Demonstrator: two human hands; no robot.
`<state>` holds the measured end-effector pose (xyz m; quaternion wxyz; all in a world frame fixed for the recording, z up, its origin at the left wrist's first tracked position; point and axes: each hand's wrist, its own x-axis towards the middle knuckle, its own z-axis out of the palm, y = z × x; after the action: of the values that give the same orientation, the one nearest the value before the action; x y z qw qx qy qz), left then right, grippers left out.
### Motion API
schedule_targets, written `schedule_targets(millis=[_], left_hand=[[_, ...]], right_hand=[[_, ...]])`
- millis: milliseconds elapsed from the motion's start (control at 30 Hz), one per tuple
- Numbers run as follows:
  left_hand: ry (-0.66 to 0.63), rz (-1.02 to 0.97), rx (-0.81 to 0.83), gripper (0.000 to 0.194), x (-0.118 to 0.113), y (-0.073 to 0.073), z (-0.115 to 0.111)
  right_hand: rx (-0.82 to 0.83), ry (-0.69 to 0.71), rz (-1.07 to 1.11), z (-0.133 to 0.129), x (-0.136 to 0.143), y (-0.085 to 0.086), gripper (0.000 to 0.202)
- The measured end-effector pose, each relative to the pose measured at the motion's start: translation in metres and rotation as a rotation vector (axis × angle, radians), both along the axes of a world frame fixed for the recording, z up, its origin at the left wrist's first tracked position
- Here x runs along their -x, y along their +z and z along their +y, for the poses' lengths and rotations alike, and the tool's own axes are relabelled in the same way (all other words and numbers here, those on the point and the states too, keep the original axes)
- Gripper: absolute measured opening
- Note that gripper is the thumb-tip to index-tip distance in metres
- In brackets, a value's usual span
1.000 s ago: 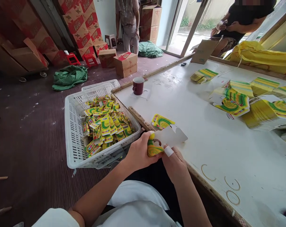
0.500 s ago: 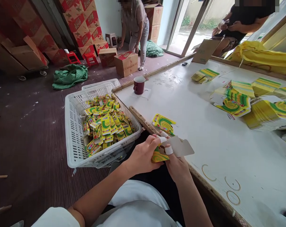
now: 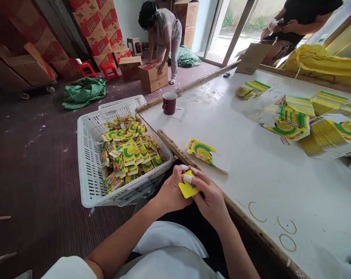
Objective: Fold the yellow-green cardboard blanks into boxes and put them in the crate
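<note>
Both my hands are closed around one small yellow carton [image 3: 188,190] over my lap, beside the table edge. My left hand [image 3: 173,192] grips it from the left, and my right hand [image 3: 208,195] presses on it from the right. White tape wraps some of my fingertips. The carton's yellow flap points down toward me; its far side is hidden by my fingers. Just beyond my hands, a printed yellow-green carton [image 3: 203,152] lies on the white table [image 3: 251,170]. To my left stands a white plastic basket [image 3: 86,170] filled with yellow cartons [image 3: 129,151].
A maroon mug [image 3: 169,104] stands near the table's left corner. Stacks of flat yellow-green cartons [image 3: 323,135] lie on the right. One person [image 3: 166,35] bends over a cardboard box [image 3: 153,77]; another person [image 3: 303,23] sits across the table. A wooden rim [image 3: 251,224] edges the table.
The carton's grey-white panel, which stuck out to the right, is no longer visible; a yellow flap now faces me. My right hand has turned over it. The bending person now touches the box.
</note>
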<state>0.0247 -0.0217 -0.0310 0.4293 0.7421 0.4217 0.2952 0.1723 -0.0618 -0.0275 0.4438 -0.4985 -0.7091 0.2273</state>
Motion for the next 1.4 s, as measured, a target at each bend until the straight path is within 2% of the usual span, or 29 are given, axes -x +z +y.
schedule_targets(millis=[133, 233, 333, 433, 533, 633, 733, 833, 933, 1133, 1300, 1400], left_hand=[[-0.011, 0.090, 0.012, 0.061, 0.009, 0.014, 0.005], [-0.039, 0.176, 0.034, 0.065, 0.014, 0.021, 0.009], [-0.109, 0.227, 0.034, 0.072, 0.014, 0.022, 0.009], [-0.141, 0.314, -0.023, 0.070, 0.010, 0.020, 0.005], [-0.127, 0.385, -0.102, 0.061, 0.007, 0.019, 0.002], [-0.107, 0.374, -0.109, 0.060, 0.008, 0.021, 0.003], [-0.106, 0.337, -0.062, 0.067, 0.011, 0.023, 0.005], [-0.115, 0.311, -0.013, 0.070, 0.011, 0.025, 0.006], [-0.112, 0.311, -0.007, 0.071, 0.008, 0.025, 0.004], [-0.124, 0.337, -0.080, 0.064, 0.003, 0.022, 0.004], [-0.119, 0.339, -0.001, 0.069, 0.005, 0.021, 0.008], [-0.149, 0.370, 0.060, 0.063, 0.008, 0.020, 0.011]], right_hand=[[0.076, 0.128, -0.023, 0.004, -0.011, 0.004, 0.027], [0.187, 0.170, -0.049, 0.004, -0.021, 0.008, 0.030], [0.273, 0.210, -0.042, 0.003, -0.028, 0.010, 0.028], [0.324, 0.200, -0.020, 0.002, -0.027, 0.009, 0.022], [0.309, 0.098, 0.014, -0.001, -0.015, 0.002, 0.024], [0.262, 0.042, 0.069, -0.004, -0.004, -0.006, 0.030], [0.234, 0.055, 0.083, -0.004, -0.004, -0.006, 0.026], [0.240, 0.141, 0.067, -0.001, -0.013, 0.003, 0.010], [0.257, 0.212, 0.050, -0.001, -0.021, 0.009, 0.007], [0.185, 0.086, -0.051, -0.007, -0.018, -0.004, 0.032], [0.170, 0.074, -0.075, -0.007, -0.016, -0.008, 0.017], [0.142, 0.052, -0.048, -0.006, -0.017, -0.008, 0.016]])
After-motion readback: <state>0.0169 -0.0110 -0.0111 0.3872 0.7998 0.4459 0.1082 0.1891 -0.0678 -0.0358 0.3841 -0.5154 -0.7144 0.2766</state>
